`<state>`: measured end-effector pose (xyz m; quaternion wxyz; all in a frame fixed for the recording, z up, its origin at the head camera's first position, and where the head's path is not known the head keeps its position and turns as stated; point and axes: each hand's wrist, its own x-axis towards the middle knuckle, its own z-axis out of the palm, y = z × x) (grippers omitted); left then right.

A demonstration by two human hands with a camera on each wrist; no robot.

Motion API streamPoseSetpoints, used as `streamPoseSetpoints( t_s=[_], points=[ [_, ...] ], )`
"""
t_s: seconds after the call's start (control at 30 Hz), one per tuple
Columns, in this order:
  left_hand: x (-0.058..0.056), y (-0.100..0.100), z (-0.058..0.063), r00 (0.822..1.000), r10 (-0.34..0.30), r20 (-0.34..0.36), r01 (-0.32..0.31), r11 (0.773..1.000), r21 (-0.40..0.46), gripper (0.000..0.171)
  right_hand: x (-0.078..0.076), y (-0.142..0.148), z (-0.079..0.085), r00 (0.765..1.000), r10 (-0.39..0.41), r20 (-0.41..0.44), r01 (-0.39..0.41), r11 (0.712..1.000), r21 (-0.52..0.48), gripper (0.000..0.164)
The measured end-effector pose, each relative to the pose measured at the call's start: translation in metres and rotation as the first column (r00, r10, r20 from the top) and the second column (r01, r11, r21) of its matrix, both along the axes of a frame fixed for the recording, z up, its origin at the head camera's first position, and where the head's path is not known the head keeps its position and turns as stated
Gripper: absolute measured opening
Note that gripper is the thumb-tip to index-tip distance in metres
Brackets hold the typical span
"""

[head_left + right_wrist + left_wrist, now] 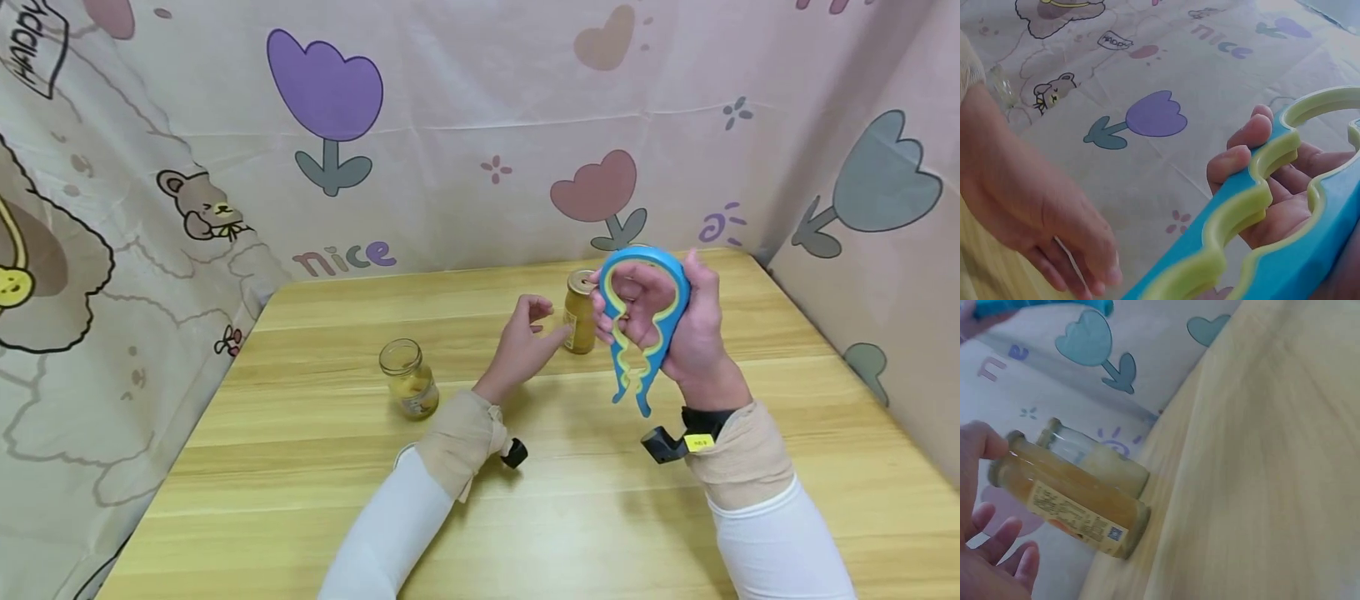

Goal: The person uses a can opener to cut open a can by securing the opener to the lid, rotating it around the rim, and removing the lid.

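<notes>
My right hand (701,333) grips a blue and yellow jar opener (672,321), held up above the table with its wavy jaws pointing down. My left hand (521,346) reaches toward a lidded glass jar (579,321) of amber contents, its fingers loosely bent and nothing held. In the left wrist view the thumb is right by this jar's lid (999,472), and the jar's label faces the camera. Behind it stands a second jar (1113,469) with paler contents, largely hidden in the head view by the right hand and opener.
A glass jar (411,387) without a lid, with yellowish pieces inside, stands on the wooden table (315,450) left of my left hand. A printed cloth (465,100) hangs along the table's back and sides. Both wrists wear black cameras.
</notes>
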<state>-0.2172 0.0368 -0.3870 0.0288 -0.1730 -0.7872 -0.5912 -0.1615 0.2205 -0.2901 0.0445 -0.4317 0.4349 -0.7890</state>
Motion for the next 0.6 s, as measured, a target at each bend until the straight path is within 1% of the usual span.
streamPoseSetpoints(
  t_s=[0.1,0.17,0.27,0.33,0.47,0.53,0.6],
  points=[
    [-0.011,0.01,-0.004,1.0,-0.01,-0.02,0.01,0.999,-0.036,0.062,-0.002,0.004,0.001,1.0,0.005,-0.013,-0.005,1.0,-0.012,0.083],
    [-0.017,0.016,-0.008,0.999,-0.016,-0.03,0.015,0.999,-0.046,0.071,-0.002,0.006,0.002,1.0,-0.011,-0.019,0.011,1.0,0.0,0.083],
    [-0.023,0.025,-0.012,0.999,-0.011,-0.038,0.01,1.0,-0.018,0.083,-0.001,0.008,0.002,0.998,-0.062,-0.021,0.063,0.997,0.046,0.08],
    [-0.026,0.031,-0.016,0.999,-0.009,-0.036,0.01,1.0,0.029,0.089,-0.001,0.008,0.001,0.994,-0.106,-0.022,0.107,0.99,0.088,0.077],
    [-0.032,0.042,-0.023,0.999,-0.017,-0.044,0.021,0.994,0.104,0.088,0.0,0.009,-0.001,0.98,-0.193,-0.042,0.198,0.966,0.167,0.076],
    [-0.033,0.047,-0.025,0.998,-0.034,-0.05,0.04,0.991,0.13,0.085,-0.001,0.01,-0.001,0.972,-0.229,-0.059,0.237,0.953,0.191,0.077],
    [-0.035,0.052,-0.026,0.997,-0.056,-0.058,0.064,0.988,0.138,0.083,-0.001,0.011,0.0,0.963,-0.26,-0.068,0.269,0.942,0.201,0.076]
  ],
)
